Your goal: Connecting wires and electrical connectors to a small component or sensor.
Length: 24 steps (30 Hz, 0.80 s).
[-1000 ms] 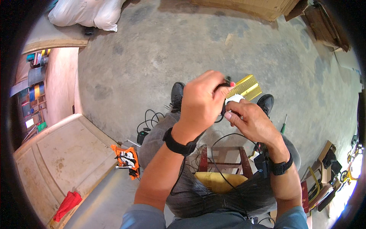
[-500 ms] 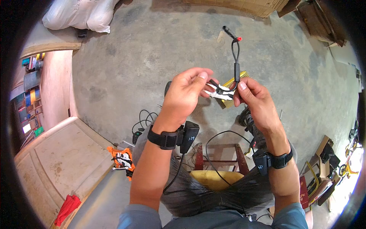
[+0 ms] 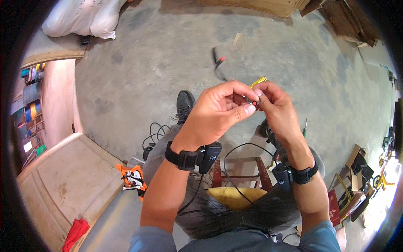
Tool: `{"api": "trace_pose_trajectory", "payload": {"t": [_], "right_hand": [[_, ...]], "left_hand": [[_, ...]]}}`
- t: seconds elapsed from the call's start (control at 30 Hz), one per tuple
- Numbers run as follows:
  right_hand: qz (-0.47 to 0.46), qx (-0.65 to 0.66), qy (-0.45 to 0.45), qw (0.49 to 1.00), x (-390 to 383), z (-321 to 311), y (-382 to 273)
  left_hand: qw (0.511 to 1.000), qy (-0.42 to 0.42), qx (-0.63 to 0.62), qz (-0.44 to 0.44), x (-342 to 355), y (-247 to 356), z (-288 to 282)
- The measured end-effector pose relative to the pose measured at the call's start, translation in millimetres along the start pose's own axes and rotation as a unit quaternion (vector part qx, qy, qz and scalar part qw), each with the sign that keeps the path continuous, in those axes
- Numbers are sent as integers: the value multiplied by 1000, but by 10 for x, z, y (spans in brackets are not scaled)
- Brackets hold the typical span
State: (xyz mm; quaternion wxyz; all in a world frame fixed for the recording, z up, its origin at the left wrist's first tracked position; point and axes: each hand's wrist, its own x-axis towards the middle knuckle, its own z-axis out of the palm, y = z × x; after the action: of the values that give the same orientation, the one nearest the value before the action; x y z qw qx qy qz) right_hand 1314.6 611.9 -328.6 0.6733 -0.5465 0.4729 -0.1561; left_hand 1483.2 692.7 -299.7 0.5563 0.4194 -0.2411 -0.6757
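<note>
A thin black splitter cable (image 3: 220, 73) hangs out beyond my hands, smeared by motion; its far end forks into a black plug and a red-tipped plug. Another of its ends, a small connector with a red face (image 3: 254, 103), is pinched by my left hand (image 3: 224, 111). My right hand (image 3: 275, 107) is closed at the same spot, its thumb and fingertips touching my left fingertips. How much of the cable lies inside the fingers is hidden. Behind them shows part of a yellow ribbed block (image 3: 259, 81).
My knees flank a dark red wooden stool frame (image 3: 241, 172). On the left are a wooden panel (image 3: 67, 176), an orange-and-white part (image 3: 133, 178) and a red cloth (image 3: 75, 235). A screwdriver (image 3: 305, 128) lies at right. White sacks (image 3: 82, 19) and cardboard (image 3: 252, 6) stand far off.
The cable's forked end has swung left and down. My hands have come together, and the white piece seen between them is now out of sight. The red-faced connector has come into view.
</note>
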Motion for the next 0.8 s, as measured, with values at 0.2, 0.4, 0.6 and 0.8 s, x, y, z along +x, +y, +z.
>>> {"api": "trace_pose_trajectory", "payload": {"t": [0.2,0.4,0.6,0.8], "right_hand": [[-23,-36,-15,999,12,-6,29],[-20,-45,-27,998,-14,64,-13],[-25,-46,-39,998,-18,71,27],[-19,-13,-47,999,-34,24,12]], "left_hand": [[998,-17,57,19,14,-55,45],[996,-11,89,13,-8,-57,26],[995,-8,100,9,-24,-30,36],[991,-33,130,1,-2,-6,58]]}}
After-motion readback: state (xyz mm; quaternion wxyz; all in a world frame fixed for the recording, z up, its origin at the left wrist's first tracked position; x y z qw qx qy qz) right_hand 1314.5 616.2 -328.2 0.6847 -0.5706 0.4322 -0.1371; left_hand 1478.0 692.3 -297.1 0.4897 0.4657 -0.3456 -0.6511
